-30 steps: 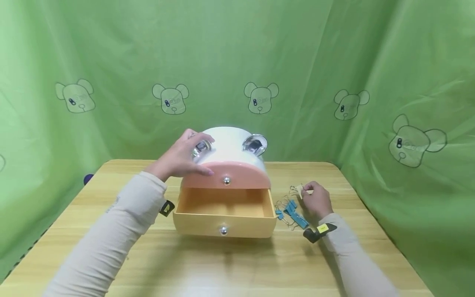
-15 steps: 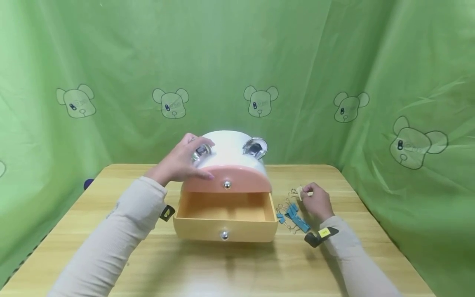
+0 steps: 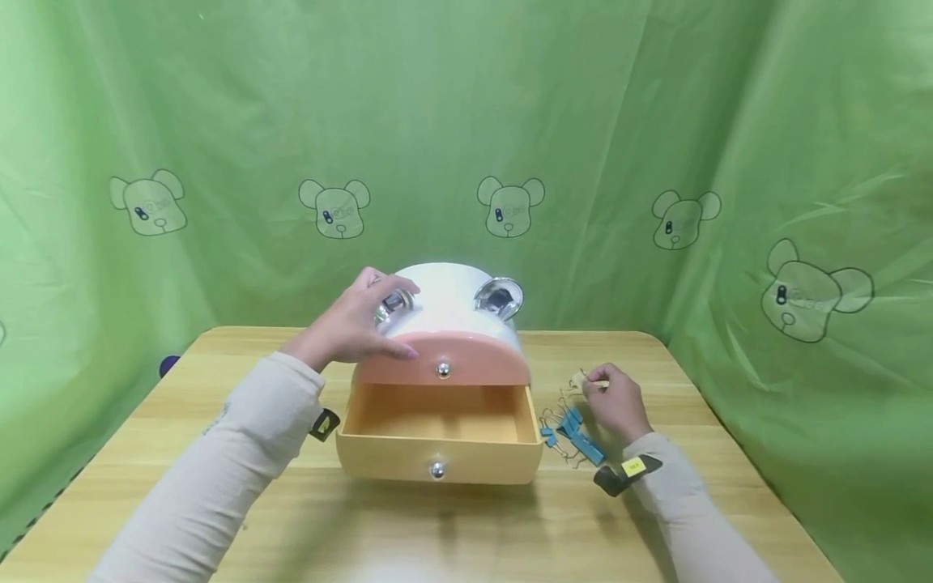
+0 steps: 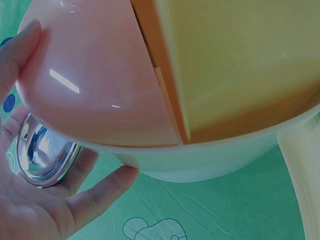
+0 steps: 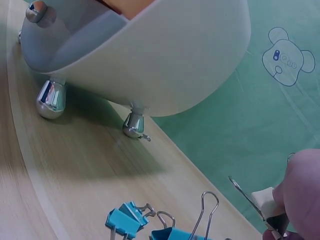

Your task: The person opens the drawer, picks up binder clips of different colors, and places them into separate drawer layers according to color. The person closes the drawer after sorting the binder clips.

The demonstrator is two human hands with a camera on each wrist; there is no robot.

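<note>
A small drawer box (image 3: 437, 304) with a white domed body stands in the middle of the table in the head view. Its pink upper drawer (image 3: 481, 358) is closed, while the pale yellow lower drawer (image 3: 394, 460) is pulled out. My left hand (image 3: 350, 320) grips the box's upper left side around a silver ear (image 4: 42, 152); the thumb lies on the pink front and fingers touch the white body. To the right, my right hand (image 3: 618, 403) pinches a cream binder clip (image 5: 265, 201) between thumb and fingers. Several blue binder clips (image 3: 583, 445) lie beside the drawer.
The wooden table (image 3: 255, 518) has its far edge near the green curtain (image 3: 583, 121). A second silver ear (image 3: 499, 299) sticks up from the box's right. Silver feet (image 5: 51, 100) lift the box off the tabletop.
My right hand and the cream binder clip have shifted slightly left. My left hand stays on the box. The head view has tilted up a little, so the scene sits lower.
</note>
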